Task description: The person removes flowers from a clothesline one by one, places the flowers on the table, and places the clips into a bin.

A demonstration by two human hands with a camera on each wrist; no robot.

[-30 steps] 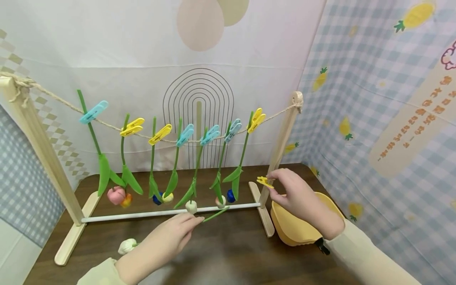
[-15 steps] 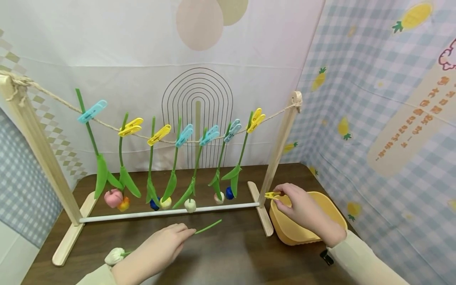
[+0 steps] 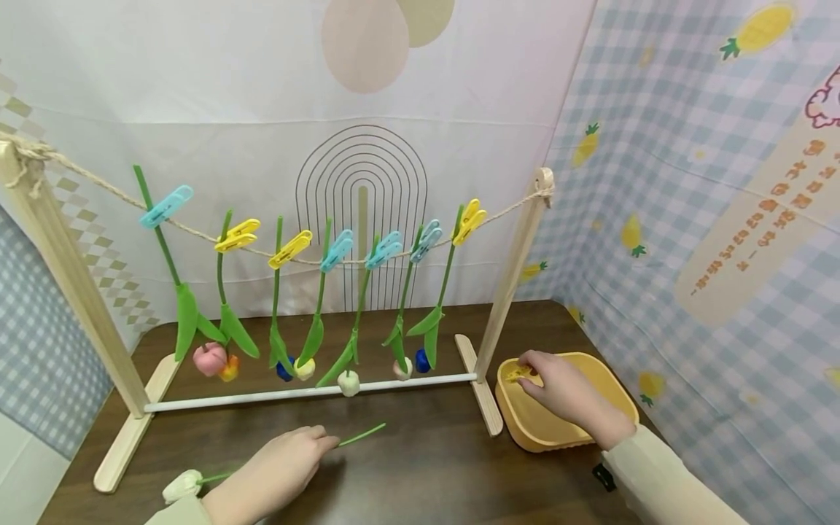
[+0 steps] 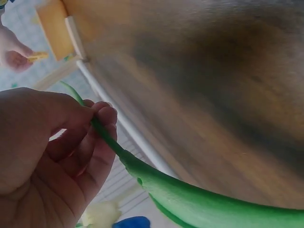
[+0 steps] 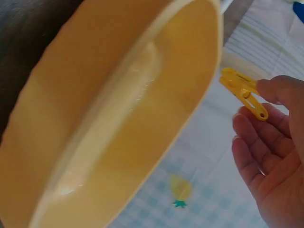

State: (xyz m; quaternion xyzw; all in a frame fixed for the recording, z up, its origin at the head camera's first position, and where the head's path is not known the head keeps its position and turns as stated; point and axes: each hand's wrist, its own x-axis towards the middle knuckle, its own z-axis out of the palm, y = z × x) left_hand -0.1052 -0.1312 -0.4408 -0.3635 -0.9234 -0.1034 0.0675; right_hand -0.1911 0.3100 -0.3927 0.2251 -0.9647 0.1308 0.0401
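Observation:
My left hand (image 3: 282, 467) pinches the green stem (image 4: 107, 135) of an artificial tulip between thumb and fingers. Its white bloom (image 3: 182, 486) shows at the lower left in the head view, beyond the wrist, and the thin stem end sticks out to the right. Over the near left part of a yellow plastic bin (image 3: 607, 386), my right hand (image 3: 567, 397) holds a yellow clothespin (image 5: 244, 92) between thumb and fingertips. In the right wrist view the bin's inside shows as bare yellow plastic, and the clothespin appears beside its rim.
A wooden rack with a rope (image 3: 508, 211) stands across the table (image 3: 420, 452). Several tulips hang heads down from it, held by blue clothespins (image 3: 166, 207) and yellow ones. A white rod (image 3: 289, 394) joins the rack's feet. A black clip (image 3: 603, 477) lies near my right sleeve.
My left hand has drawn the tulip leftward and nearer, away from the rack. My right hand has moved down and right, bringing the yellow clothespin over the bin.

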